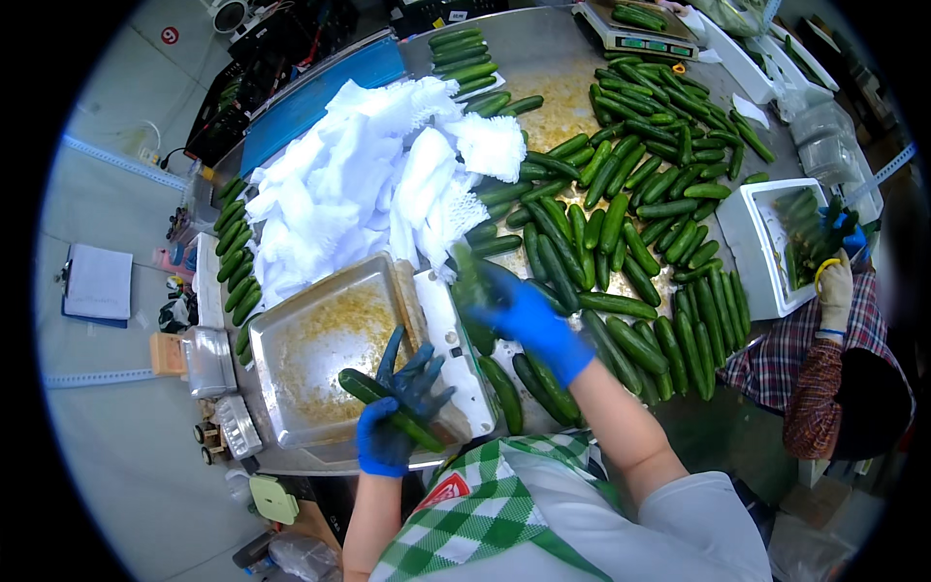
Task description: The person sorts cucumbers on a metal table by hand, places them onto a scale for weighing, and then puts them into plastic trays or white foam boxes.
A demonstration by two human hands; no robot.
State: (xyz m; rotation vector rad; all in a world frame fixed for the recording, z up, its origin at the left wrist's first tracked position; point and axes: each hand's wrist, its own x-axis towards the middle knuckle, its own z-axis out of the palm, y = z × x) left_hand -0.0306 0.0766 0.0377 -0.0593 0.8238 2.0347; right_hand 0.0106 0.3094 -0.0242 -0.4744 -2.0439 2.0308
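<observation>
My left hand, in a blue glove with a darkened palm, is palm up over the front right part of a stained metal tray. A cucumber lies across its palm, with the fingers spread and the thumb over it. My right hand, also blue-gloved, is blurred by motion above the cucumbers right of a white foam box edge. A blurred cucumber is beside its fingers; whether the hand grips it I cannot tell. Many cucumbers cover the metal table to the right.
White foam net sleeves are heaped behind the tray. Cucumber rows line the left edge and the back. A scale stands at the back right. At the right, a co-worker's gloved hand is at a foam box with cucumbers.
</observation>
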